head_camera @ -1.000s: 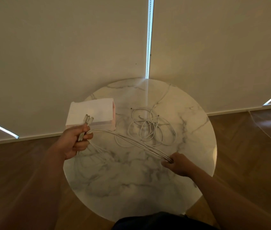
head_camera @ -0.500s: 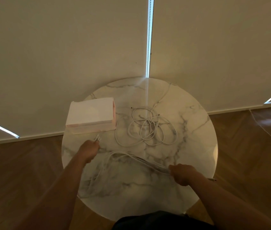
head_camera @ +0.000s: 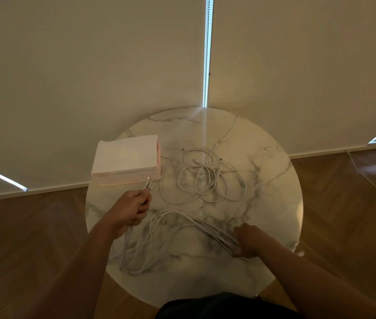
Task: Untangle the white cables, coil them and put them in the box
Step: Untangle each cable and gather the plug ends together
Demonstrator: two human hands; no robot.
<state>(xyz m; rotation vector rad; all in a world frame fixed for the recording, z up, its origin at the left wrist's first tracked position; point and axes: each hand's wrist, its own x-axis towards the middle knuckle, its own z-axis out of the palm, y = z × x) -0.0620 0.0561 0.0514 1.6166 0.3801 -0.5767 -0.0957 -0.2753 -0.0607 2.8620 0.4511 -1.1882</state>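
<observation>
Coiling stage: my left hand [head_camera: 131,210] curls round the plug ends of the cable bundle [head_camera: 177,223]; my right hand [head_camera: 248,242] pinches its strands on the table [head_camera: 274,203]; next, I judge, winding even loops.

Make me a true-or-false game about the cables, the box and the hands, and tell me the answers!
1. The left hand grips a bunch of white cables, plug ends poking out above the fist. True.
2. The right hand holds nothing. False: it grips the same bunch further along.
3. A tangled heap of cables lies on the table to the right of the box. True.
4. The held bunch is inside the box. False: it loops over the table between the hands, outside the box.
5. The table is square. False: it is round, with a marbled top.
</observation>
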